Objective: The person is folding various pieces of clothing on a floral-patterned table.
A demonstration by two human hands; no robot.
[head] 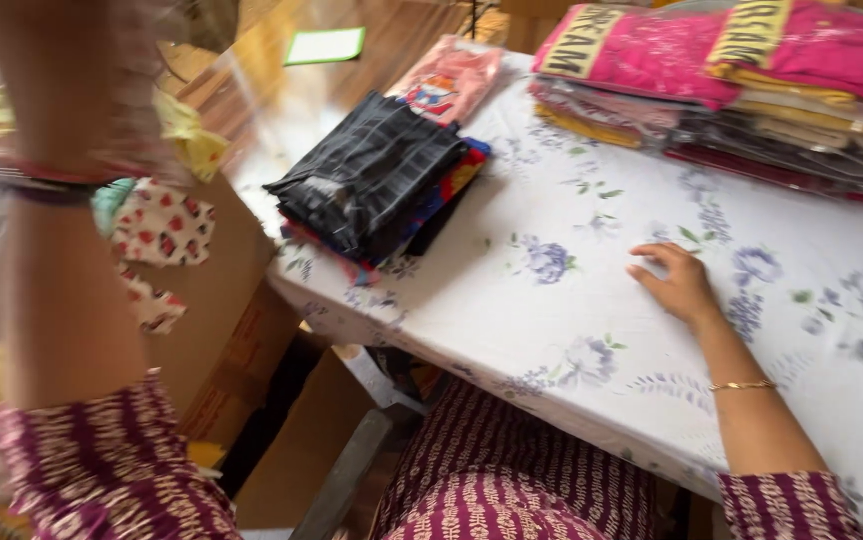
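Observation:
My right hand (680, 281) lies flat, fingers apart, on the white table cloth with blue flowers (552, 330), holding nothing. To its left on the table is a pile of folded clothes with a black striped piece (372, 175) on top, and behind it a pink packed garment (447, 80). My left hand (52, 80) is raised high at the left, blurred, with dark bangles on the wrist. A see-through plastic film (252, 90) shimmers beside it; I cannot tell whether the fingers grip it.
A stack of packed garments in clear bags (742, 90), pink on top, fills the table's back right. Brown cardboard boxes (242, 320) stand by the table's left edge, with loose patterned cloth (157, 225) over them. A green card (324, 45) lies further back.

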